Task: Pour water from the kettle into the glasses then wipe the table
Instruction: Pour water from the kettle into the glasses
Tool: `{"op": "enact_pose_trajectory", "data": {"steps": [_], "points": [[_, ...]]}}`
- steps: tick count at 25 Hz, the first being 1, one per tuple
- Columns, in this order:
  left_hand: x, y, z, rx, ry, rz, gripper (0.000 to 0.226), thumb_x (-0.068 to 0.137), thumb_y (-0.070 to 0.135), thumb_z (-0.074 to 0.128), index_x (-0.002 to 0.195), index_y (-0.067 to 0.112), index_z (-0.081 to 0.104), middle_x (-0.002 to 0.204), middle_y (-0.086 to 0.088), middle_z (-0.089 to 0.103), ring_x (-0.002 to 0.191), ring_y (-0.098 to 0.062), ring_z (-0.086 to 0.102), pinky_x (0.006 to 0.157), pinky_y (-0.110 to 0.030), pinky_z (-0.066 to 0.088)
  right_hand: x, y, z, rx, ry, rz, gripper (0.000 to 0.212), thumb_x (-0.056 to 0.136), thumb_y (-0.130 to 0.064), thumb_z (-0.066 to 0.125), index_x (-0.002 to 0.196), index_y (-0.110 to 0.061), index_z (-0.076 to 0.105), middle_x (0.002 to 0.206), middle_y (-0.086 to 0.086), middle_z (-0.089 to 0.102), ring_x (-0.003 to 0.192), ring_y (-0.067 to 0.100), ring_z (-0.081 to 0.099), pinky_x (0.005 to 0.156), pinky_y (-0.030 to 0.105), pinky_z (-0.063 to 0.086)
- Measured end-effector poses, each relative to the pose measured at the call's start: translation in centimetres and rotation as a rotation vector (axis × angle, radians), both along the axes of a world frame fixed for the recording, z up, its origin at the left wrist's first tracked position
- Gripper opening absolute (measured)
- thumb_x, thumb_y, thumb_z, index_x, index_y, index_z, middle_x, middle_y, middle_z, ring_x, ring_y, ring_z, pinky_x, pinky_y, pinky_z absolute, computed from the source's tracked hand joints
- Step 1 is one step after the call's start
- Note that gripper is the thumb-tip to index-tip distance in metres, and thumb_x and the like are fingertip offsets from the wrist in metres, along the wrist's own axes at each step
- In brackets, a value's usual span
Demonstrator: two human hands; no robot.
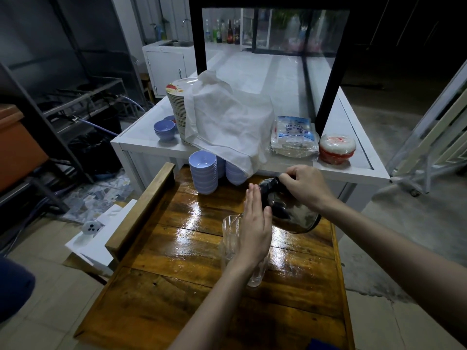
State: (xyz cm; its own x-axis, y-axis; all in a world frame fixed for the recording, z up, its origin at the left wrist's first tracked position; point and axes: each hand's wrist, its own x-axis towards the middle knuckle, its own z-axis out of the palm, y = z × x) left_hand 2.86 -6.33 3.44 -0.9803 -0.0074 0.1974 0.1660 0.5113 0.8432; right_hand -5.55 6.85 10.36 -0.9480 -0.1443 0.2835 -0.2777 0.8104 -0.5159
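A shiny metal kettle (pixel 293 213) is tilted toward the left above the wet wooden table (pixel 177 294). My right hand (pixel 307 184) grips its black handle from above. My left hand (pixel 255 223) lies flat with fingers straight against the kettle's front side, holding nothing. Under the spout stands a tall clear glass (pixel 231 238), with a second clear glass (pixel 256 274) right beside it, partly hidden by my left wrist. Whether water is flowing is not visible.
Stacks of blue bowls (pixel 203 173) stand at the table's far end. Behind is a white counter (pixel 353 170) with a plate stack under a white cloth (pixel 227 120), a plastic packet (pixel 294 137) and a red-white container (pixel 337 149). A raised wooden rail (pixel 141 208) borders the table's left.
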Motion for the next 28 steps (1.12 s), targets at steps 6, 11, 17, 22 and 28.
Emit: {"op": "enact_pose_trajectory", "data": {"steps": [6, 11, 17, 22, 28], "points": [[0.0, -0.3, -0.1, 0.029, -0.014, 0.007, 0.056, 0.104, 0.025, 0.028, 0.153, 0.019, 0.000, 0.161, 0.005, -0.006, 0.147, -0.004, -0.007, 0.121, -0.028, 0.002, -0.7, -0.7, 1.0, 0.085, 0.020, 0.080, 0.039, 0.080, -0.038, 0.048, 0.062, -0.011, 0.069, 0.056, 0.006, 0.064, 0.055, 0.023, 0.059, 0.054, 0.033, 0.044], [-0.3, -0.4, -0.3, 0.042, -0.013, 0.016, 0.056, 0.105, 0.023, 0.029, 0.152, 0.015, 0.000, 0.161, 0.003, -0.006, 0.147, -0.006, -0.007, 0.121, -0.027, 0.002, -1.0, -1.2, 1.3, 0.150, 0.029, 0.124, 0.033, 0.082, -0.030, 0.054, 0.052, -0.017, 0.057, 0.054, 0.004, 0.060, 0.057, 0.026, 0.057, 0.056, 0.031, 0.036], [-0.8, -0.8, -0.7, 0.039, -0.045, 0.010, 0.058, 0.104, 0.025, 0.029, 0.153, 0.015, -0.002, 0.161, 0.003, -0.007, 0.147, -0.007, -0.008, 0.120, -0.024, 0.001, -1.4, -1.9, 1.7, 0.191, 0.047, 0.160, 0.028, 0.085, -0.028, 0.055, 0.065, -0.015, 0.070, 0.060, 0.003, 0.061, 0.060, 0.023, 0.054, 0.061, 0.030, 0.038], [-0.7, -1.0, -0.9, 0.020, -0.045, -0.003, 0.060, 0.104, 0.027, 0.030, 0.152, 0.015, -0.004, 0.160, 0.003, -0.010, 0.147, -0.006, -0.009, 0.119, -0.022, 0.000, -1.4, -2.3, 1.9, 0.236, 0.081, 0.171, 0.032, 0.086, -0.028, 0.054, 0.060, -0.012, 0.065, 0.058, 0.009, 0.065, 0.056, 0.024, 0.057, 0.066, 0.025, 0.031], [-0.3, -1.2, -0.9, -0.003, -0.053, 0.011, 0.061, 0.104, 0.032, 0.027, 0.152, 0.016, -0.006, 0.160, 0.004, -0.013, 0.147, -0.006, -0.010, 0.120, -0.025, 0.001, -1.3, -2.7, 2.3, 0.298, 0.105, 0.196, 0.037, 0.085, -0.027, 0.055, 0.052, -0.011, 0.055, 0.052, 0.011, 0.060, 0.052, 0.026, 0.053, 0.062, 0.025, 0.023]]}}
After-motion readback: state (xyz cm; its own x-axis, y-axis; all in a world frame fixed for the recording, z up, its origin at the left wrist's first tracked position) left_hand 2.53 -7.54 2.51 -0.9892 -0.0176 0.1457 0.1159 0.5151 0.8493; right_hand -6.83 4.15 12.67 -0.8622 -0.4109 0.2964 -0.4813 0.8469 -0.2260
